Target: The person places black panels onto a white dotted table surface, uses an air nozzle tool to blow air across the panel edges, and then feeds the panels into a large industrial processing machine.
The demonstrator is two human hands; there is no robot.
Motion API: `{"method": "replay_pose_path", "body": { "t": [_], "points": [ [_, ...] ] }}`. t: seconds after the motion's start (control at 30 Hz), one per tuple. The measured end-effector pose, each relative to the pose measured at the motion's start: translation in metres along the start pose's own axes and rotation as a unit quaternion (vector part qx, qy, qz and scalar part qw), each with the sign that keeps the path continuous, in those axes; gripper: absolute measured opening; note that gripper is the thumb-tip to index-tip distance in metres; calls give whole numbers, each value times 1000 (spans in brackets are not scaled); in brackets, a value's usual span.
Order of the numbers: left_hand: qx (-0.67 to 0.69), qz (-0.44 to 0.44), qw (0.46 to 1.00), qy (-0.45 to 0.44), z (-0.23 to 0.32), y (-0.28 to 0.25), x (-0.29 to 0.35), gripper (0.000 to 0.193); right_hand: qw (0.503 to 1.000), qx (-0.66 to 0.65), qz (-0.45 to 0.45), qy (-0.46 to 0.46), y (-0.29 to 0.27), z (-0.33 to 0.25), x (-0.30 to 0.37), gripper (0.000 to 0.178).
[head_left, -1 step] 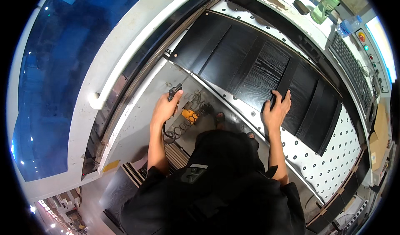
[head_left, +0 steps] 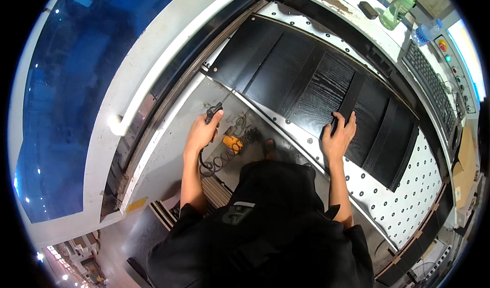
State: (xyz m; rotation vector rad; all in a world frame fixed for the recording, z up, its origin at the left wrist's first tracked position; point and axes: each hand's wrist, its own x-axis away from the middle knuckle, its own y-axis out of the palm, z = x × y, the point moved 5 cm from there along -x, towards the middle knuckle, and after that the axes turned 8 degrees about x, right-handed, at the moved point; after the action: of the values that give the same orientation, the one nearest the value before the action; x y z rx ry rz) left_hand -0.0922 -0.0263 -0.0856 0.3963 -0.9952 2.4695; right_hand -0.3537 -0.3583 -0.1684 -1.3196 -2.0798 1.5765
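My left hand (head_left: 202, 131) is closed round the handle of a black air blow gun (head_left: 213, 113). Its thin nozzle slants up toward the near edge of a black wood-grain panel (head_left: 278, 68), and a dark coiled hose (head_left: 220, 160) hangs below the hand. On the panel's near side rests my right hand (head_left: 339, 136), fingers apart, beside the lower end of a raised dark strip (head_left: 352, 94). Several such strips or grooves cross the panel.
Under the panel lies a white machine bed (head_left: 408, 196) dotted with black spots. A white curved rail (head_left: 153, 73) runs along the left. At the upper right stand a green bottle (head_left: 398, 10), a clear bottle (head_left: 427, 31), a keyboard (head_left: 430, 86) and a control panel with buttons (head_left: 454, 71).
Both hands and the blow gun look the same. Below the bed edge, one of my feet has slid mostly out of sight behind my clothing.
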Motion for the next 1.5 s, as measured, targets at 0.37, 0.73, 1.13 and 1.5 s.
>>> {"method": "replay_pose_path", "body": {
  "t": [0.37, 0.73, 1.13, 1.5],
  "points": [
    [-28, -26, 991, 125, 109, 45, -140, 70, 1000, -8, 24, 5, -6, 2, -1, 43],
    [137, -96, 974, 153, 120, 66, -157, 65, 999, -21, 19, 20, -3, 7, 1, 46],
    [126, -400, 903, 91, 80, 171, 20, 48, 952, -287, -36, 97, -39, 47, -2, 33],
    [-51, -404, 904, 134, 102, 197, 70, 55, 993, 58, 52, 91, -82, 165, 31, 43]
  ]
}}
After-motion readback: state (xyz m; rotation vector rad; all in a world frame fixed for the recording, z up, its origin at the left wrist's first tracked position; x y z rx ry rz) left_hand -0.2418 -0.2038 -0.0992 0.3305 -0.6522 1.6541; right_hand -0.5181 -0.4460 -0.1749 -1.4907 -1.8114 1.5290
